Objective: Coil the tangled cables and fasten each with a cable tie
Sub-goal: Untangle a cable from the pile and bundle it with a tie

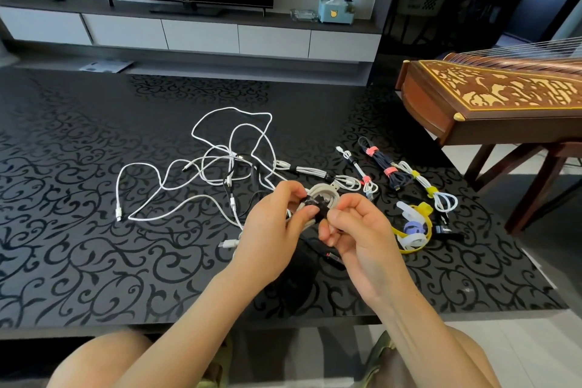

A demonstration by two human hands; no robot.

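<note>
Above the black patterned table (94, 255) my left hand (274, 230) grips a coiled white cable (326, 195). A black cable tie (315, 206) is wrapped around that coil, and my right hand (359, 230) pinches its end. A tangle of white and black cables (220, 164) lies spread on the table behind my hands. To the right lie several bundled cables: a white one with black ties (315, 172), a thin white one (357, 168), a dark one with pink ties (382, 164) and a white one with yellow ties (425, 186).
A heap of loose yellow, white and purple cable ties (412, 230) lies right of my hands. A carved wooden zither (491, 98) on a stand sits beyond the table's right edge. A TV cabinet (195, 31) runs along the far wall.
</note>
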